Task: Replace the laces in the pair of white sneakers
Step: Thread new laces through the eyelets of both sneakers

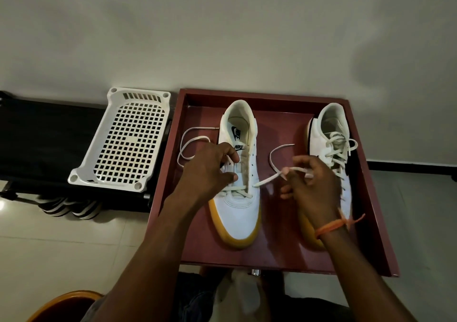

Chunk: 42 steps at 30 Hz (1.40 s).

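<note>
1. Two white sneakers with yellowish soles are sitting toes toward the person inside a dark red tray (376, 198); the left sneaker (238, 208) is lying near the tray's middle, and the right sneaker (332, 133) is lying by the tray's right wall, already fully laced.
2. The left hand (210, 168) is resting on the left side of the left sneaker's eyelet row; its fingers (228, 152) are curling down onto the upper and seem to be pinching the lace there, though the exact hold is hidden.
3. A pale lace (265, 180) is crossing the lowest eyelets of the left sneaker only; one end is running out to the right toward the right hand, looping up between the two sneakers; the other end is lying in loose loops on the tray floor to the left of the sneaker.
4. The right hand (312, 188) is hovering between the two sneakers, partly covering the right one; its thumb and fingertips (286, 172) are pinching the lace's right strand, the remaining fingers curled.
5. An orange thread band (331, 226) is sitting on the right wrist.
6. A white perforated plastic basket (123, 138) is lying just beside the tray on its left, on a dark surface.
</note>
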Motion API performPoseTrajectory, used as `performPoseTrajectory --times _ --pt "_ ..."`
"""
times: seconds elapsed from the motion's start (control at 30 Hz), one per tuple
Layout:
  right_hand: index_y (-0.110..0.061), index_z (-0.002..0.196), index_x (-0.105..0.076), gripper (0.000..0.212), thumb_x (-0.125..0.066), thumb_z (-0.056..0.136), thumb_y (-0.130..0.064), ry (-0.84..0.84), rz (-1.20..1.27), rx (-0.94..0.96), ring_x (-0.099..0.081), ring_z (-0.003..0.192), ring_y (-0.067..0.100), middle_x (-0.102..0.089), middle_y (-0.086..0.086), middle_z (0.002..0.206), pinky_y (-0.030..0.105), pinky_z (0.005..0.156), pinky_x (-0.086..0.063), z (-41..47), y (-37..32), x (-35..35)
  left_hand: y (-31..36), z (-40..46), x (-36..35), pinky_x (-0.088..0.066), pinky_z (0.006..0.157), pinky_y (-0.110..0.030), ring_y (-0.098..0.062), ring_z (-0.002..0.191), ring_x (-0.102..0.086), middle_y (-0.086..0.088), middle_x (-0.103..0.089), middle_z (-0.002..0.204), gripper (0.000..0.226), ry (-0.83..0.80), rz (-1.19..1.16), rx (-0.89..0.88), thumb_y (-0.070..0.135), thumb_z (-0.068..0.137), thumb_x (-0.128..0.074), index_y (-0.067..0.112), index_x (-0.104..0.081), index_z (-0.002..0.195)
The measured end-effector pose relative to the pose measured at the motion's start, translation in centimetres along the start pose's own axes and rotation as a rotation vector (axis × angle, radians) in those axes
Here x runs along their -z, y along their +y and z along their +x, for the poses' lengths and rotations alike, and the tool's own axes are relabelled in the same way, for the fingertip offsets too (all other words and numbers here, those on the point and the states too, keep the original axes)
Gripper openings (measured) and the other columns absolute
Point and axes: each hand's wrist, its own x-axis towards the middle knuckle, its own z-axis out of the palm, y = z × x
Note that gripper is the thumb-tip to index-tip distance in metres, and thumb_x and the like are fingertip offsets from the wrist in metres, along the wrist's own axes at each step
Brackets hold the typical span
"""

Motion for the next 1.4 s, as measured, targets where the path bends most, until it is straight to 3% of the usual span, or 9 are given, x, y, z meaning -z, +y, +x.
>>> performPoseTrajectory --times 0.27,0.4,0.5,0.6,0.77,0.97,1.1,1.23,1.4 --pt "-0.009 0.073 -0.063 0.018 -0.072 0.087 -0.016 -0.189 -0.244 0.101 -0.062 0.046 0.012 -0.065 0.003 0.064 0.026 0.043 -0.052 -1.8 0.8 -2.8 -0.2 0.0 0.0 -0.056 0.065 -0.034 -0.009 0.075 -0.060 0.009 -0.058 0.092 0.037 -0.003 -0.005 -0.012 0.020 0.070 -0.086 0.036 -0.062 0.092" --pt "-0.006 0.076 -0.059 0.018 -0.064 0.092 -0.011 0.065 -0.134 0.038 -0.061 0.042 0.018 -0.062 0.011 0.061 0.033 0.043 -0.053 0.6 0.7 0.1 -0.3 -0.1 0.0 -0.054 0.064 -0.032 -0.006 0.073 -0.059 0.014 -0.056 0.089 0.036 0.005 0.010 -0.028 0.021 0.070 -0.085 0.036 -0.062 0.093" --pt "-0.003 0.091 -0.059 0.009 -0.064 0.093 -0.010 0.110 -0.028 0.004 -0.062 0.042 0.019 -0.064 0.017 0.073 0.039 0.041 -0.054 0.7 0.3 0.8 -0.3 0.0 0.0 -0.052 0.063 -0.031 -0.006 0.072 -0.058 0.013 -0.057 0.087 0.034 0.004 0.009 -0.035 0.020 0.070 -0.085 0.032 -0.062 0.091" --pt "-0.017 0.107 -0.060 0.023 -0.072 0.088 -0.021 -0.090 -0.059 0.050 -0.065 0.049 0.022 -0.065 0.005 0.096 0.037 0.040 -0.054 -0.9 0.2 -1.5 -0.4 0.0 -0.2 -0.052 0.064 -0.032 -0.008 0.072 -0.059 0.010 -0.058 0.088 0.032 -0.005 0.006 -0.027 0.019 0.071 -0.085 0.031 -0.061 0.089" --pt "-0.008 0.073 -0.063 0.021 -0.074 0.085 -0.021 -0.211 -0.185 0.070 -0.062 0.045 0.015 -0.065 0.007 0.063 0.033 0.042 -0.054 -2.0 1.0 -3.1 -0.5 0.0 -0.2 -0.054 0.066 -0.034 -0.008 0.073 -0.059 0.010 -0.057 0.090 0.034 0.001 0.033 -0.032 0.023 0.071 -0.084 0.037 -0.057 0.087" --pt "-0.006 0.074 -0.064 0.019 -0.074 0.085 -0.017 -0.047 -0.126 -0.011 -0.064 0.046 0.023 -0.065 0.013 0.059 0.029 0.045 -0.052 -0.4 1.1 -1.2 -0.1 -0.4 0.1 -0.054 0.078 -0.044 -0.004 0.083 -0.056 0.014 -0.056 0.092 0.027 -0.002 0.095 0.002 0.027 0.076 -0.078 0.033 -0.055 0.088" --pt "-0.011 0.093 -0.065 0.006 -0.069 0.089 -0.012 -0.145 -0.057 -0.040 -0.066 0.051 0.027 -0.068 0.015 0.081 0.042 0.047 -0.057 -0.9 1.1 -2.0 0.3 -0.8 0.9 -0.031 0.078 -0.034 0.000 0.080 -0.052 0.011 -0.060 0.088 0.023 -0.156 0.209 0.151 0.042 0.087 -0.068 0.024 -0.055 0.090" --pt "-0.023 0.100 -0.062 0.014 -0.068 0.090 -0.015 -0.068 -0.055 0.030 -0.064 0.048 0.026 -0.062 0.016 0.102 0.043 0.042 -0.054 -0.6 -0.1 -1.2 1.4 -1.1 3.3 -0.043 0.068 -0.025 -0.006 0.076 -0.062 0.005 -0.070 0.077 0.024 -0.299 0.172 0.185 0.040 0.088 -0.070 0.016 -0.067 0.088" --pt "-0.032 0.094 -0.066 0.015 -0.072 0.084 -0.024 -0.077 -0.107 0.169 -0.065 0.069 0.018 -0.064 -0.004 0.097 0.032 0.054 -0.051 -3.6 -3.9 -0.5 5.1 -3.8 6.3 -0.053 0.086 -0.037 -0.006 0.073 -0.071 0.003 -0.075 0.072 0.002 -0.192 -0.168 0.099 0.019 0.091 -0.068 0.018 -0.068 0.090"
